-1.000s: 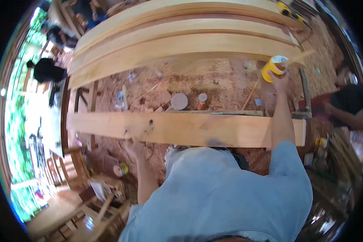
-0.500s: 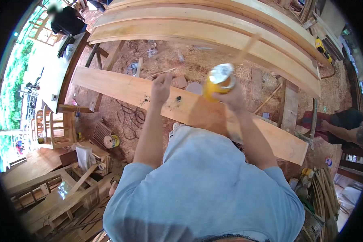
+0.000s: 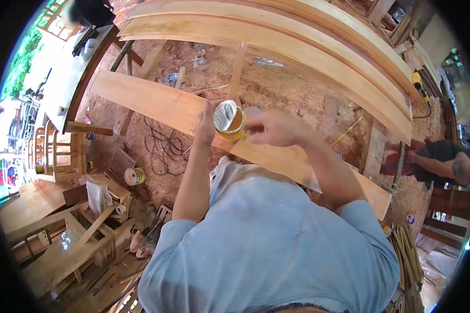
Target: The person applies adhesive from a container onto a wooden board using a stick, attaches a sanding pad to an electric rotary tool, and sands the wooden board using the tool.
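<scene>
A yellow can (image 3: 230,133) with its foil lid peeled back is up in front of my chest, above the long wooden board (image 3: 151,99). A flat wooden stick (image 3: 238,68) stands up out of it. My left hand (image 3: 206,125) is pressed against the can's left side, holding it. On the right side, my right hand (image 3: 274,128) has its fingers bent close to the can's rim; motion blur hides whether they touch it or grip anything.
Long planks (image 3: 277,39) lie across the far side. A table (image 3: 78,78) stands at the left, chairs (image 3: 57,151) below it. Cables (image 3: 164,148) coil on the floor. Another person (image 3: 438,161) is at the right, and a yellow tool (image 3: 418,83) sits on the far right.
The can has moved left and nearer to my left hand, which now holds it. My right hand has shifted from around the can to its right side. The stick now points more upright.
</scene>
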Demonstrator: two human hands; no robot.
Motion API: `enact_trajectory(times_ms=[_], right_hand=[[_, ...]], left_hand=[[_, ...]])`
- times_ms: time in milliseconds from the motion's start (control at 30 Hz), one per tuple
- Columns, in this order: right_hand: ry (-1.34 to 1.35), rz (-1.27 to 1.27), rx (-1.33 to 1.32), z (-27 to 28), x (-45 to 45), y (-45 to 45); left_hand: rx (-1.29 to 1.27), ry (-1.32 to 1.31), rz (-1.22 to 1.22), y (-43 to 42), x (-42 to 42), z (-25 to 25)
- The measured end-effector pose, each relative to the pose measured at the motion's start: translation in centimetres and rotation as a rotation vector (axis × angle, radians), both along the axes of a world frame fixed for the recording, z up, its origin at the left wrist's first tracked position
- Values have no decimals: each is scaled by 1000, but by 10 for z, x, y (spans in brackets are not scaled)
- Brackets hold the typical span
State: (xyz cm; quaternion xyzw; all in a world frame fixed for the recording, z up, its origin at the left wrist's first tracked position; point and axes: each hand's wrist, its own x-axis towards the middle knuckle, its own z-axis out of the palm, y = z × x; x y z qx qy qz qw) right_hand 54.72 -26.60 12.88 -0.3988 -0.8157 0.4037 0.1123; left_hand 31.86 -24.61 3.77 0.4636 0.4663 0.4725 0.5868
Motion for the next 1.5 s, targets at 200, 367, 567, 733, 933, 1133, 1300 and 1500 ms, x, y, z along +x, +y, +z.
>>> enact_trajectory(times_ms=[200,367,567,733,933,1133,1300,1500], right_hand=[[-87,41,993,73,-51,54],[-831,298,865,65,-54,67],[-804,275,739,115,-33,51],[-816,270,734,114,-24,40],[-767,298,734,77,-3,17],[-701,166,524,108,34,-5],[-657,160,551,114,53,-17],[-615,63,470,127,65,-29]], left_hand=[[85,-119,7,17,-7,-22],[28,-82,-12,22,8,-3],[38,156,80,17,5,17],[-60,-60,-17,25,6,-1],[-67,40,38,29,3,-9],[-59,50,10,31,1,-11],[-60,62,17,27,4,1],[-33,185,90,33,4,-18]])
